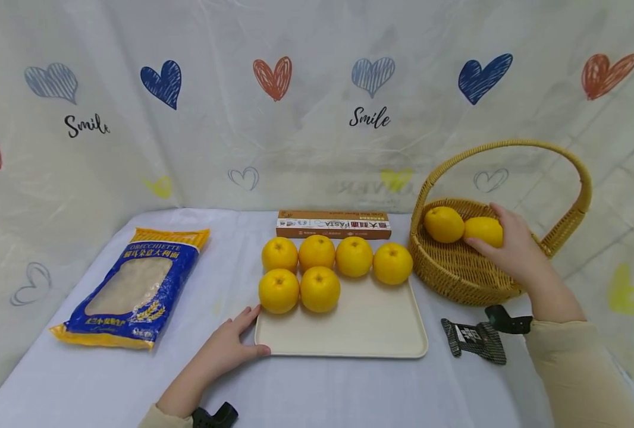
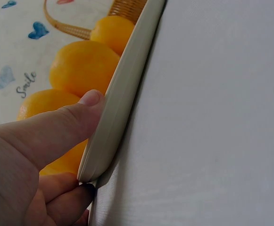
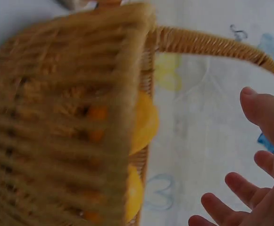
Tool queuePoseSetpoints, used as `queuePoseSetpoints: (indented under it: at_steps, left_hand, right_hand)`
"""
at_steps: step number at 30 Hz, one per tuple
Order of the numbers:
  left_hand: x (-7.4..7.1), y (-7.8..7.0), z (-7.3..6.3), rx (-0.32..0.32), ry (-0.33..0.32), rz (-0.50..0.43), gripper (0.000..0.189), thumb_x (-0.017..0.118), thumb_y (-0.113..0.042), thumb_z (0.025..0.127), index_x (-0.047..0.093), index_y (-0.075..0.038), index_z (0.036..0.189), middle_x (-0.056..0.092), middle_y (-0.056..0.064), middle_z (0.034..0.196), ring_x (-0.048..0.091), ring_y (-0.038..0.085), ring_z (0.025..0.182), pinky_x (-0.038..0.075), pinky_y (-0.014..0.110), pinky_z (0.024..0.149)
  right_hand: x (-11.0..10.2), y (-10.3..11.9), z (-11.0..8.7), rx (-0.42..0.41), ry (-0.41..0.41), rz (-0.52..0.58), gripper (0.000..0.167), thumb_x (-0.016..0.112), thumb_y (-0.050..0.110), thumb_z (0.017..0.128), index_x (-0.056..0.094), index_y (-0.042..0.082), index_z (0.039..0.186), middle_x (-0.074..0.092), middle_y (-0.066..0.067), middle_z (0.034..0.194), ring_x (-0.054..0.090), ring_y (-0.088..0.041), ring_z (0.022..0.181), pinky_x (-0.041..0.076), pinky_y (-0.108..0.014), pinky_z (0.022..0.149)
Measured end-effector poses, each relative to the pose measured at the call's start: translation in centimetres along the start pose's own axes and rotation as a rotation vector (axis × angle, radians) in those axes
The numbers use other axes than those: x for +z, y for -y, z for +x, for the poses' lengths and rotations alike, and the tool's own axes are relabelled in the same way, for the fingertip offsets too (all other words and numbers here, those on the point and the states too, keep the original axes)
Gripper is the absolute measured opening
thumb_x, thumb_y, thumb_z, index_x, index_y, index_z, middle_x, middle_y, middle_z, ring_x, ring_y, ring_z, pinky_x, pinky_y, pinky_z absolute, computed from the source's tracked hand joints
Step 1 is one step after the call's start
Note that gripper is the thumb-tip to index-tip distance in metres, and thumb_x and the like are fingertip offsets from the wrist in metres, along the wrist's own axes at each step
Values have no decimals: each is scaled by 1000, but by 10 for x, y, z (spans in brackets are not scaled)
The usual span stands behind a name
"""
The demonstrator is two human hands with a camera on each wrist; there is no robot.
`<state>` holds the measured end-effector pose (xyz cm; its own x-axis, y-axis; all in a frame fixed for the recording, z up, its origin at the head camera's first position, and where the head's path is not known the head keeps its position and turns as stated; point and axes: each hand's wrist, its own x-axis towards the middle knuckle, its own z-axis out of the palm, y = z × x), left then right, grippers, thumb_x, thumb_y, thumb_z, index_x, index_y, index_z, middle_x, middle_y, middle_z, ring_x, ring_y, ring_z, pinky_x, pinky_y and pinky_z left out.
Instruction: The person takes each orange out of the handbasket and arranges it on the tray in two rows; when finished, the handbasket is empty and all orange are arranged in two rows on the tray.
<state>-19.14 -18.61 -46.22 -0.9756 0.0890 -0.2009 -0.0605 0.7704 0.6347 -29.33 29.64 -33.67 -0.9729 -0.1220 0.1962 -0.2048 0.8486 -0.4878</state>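
Note:
In the head view my left hand (image 1: 232, 346) holds the near left corner of a cream tray (image 1: 370, 333). Its thumb lies along the front rim, and its fingers are at the left side. Several oranges (image 1: 320, 289) sit on the tray, mostly toward the back. My right hand (image 1: 512, 244) is over the wicker basket (image 1: 456, 279), beside one orange (image 1: 484, 231); a second orange (image 1: 443, 224) lies left of it. The right wrist view shows the right hand (image 3: 250, 188) with fingers spread and nothing between them, apart from the basket (image 3: 56, 117).
A blue and yellow pasta bag (image 1: 129, 288) lies at the left. Behind the tray is a long pasta box (image 1: 333, 224). A small dark wrapped packet (image 1: 474, 340) lies in front of the basket, whose tall handle (image 1: 509, 144) arches above. A heart-printed cloth hangs behind.

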Motion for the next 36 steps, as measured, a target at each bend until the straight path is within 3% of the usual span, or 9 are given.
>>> queuePoseSetpoints:
  at_steps: [5,11,16,21,29,33,36]
  left_hand:
    - [-1,-1,0,3,2,5,93,72,-57,63,34,-23,141,31,14,146,23,49,131,20,63,104]
    - [0,-1,-2,-28,4,-8,93,72,-57,63,34,-24,141,30,14,146,22,51,130,21,65,103]
    - [1,-2,-2,-22,-1,-5,93,72,-57,62,35,-24,141,32,14,146,23,51,130,22,65,102]
    - [1,-1,-1,-4,-10,-6,93,73,-56,63,36,-23,140,32,14,146,24,51,130,22,64,103]
    - [0,-2,-1,0,-8,1,92,73,-56,63,35,-24,141,32,14,146,24,53,129,22,65,101]
    - [-2,-3,-2,-6,-4,4,93,73,-56,62,35,-25,141,32,14,146,24,54,128,23,66,100]
    - [-1,-3,-2,-10,-1,-2,93,73,-56,62,35,-25,141,31,14,146,23,53,128,23,66,100]
  right_hand:
    - [1,-38,6,41,74,-94,87,55,40,88,6,-6,143,11,-41,138,17,-59,121,21,-72,93]
    - [9,-65,16,59,173,-169,92,58,44,85,8,-8,141,4,-39,140,11,-60,122,16,-73,93]
    - [18,-81,22,7,154,-190,92,61,40,84,9,-10,141,3,-38,142,7,-59,125,10,-72,97]
    - [24,-88,27,-21,142,-211,94,60,39,84,5,-9,142,5,-38,142,8,-60,124,8,-72,97]
    - [24,-84,25,109,141,-197,93,54,50,84,2,3,145,9,-43,132,16,-64,112,25,-73,83]
    - [26,-83,23,138,119,-194,90,55,52,83,12,2,144,15,-43,124,19,-60,107,29,-68,77]
    - [28,-85,23,156,76,-180,83,60,48,82,22,0,138,15,-43,125,19,-60,109,28,-68,79]
